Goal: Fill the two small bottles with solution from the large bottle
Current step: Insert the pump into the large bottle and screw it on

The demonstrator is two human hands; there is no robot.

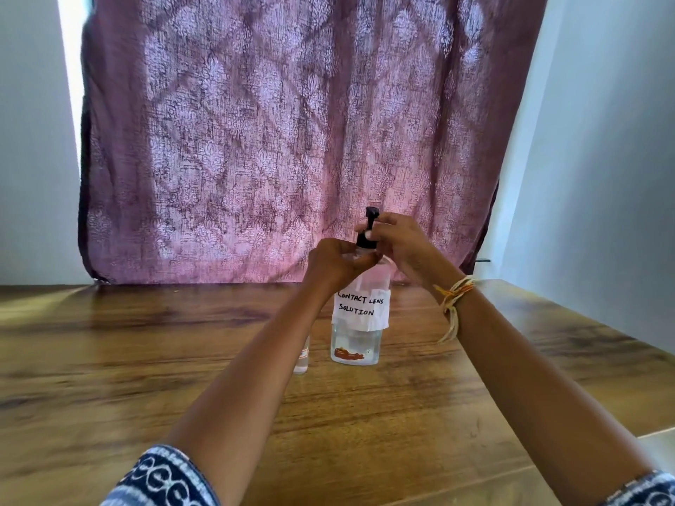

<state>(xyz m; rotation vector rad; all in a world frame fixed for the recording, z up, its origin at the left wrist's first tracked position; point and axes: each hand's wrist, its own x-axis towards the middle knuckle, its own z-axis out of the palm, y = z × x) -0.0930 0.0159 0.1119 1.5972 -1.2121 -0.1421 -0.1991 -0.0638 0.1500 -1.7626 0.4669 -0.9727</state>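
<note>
The large clear bottle (356, 334) stands upright on the wooden table (109, 359), with a white paper label reading "CONTACT LENS SOLUTION". Its black pump top (369, 228) sticks up between my hands. My left hand (336, 262) grips the bottle's shoulder just under the pump. My right hand (398, 242) pinches the black pump collar from the right. One small clear bottle (302, 357) stands just left of the large one, mostly hidden behind my left forearm. A second small bottle is not in view.
A patterned mauve curtain (285, 140) hangs behind the table's far edge. White walls close in on both sides; the right wall (602, 177) runs along the table's right edge.
</note>
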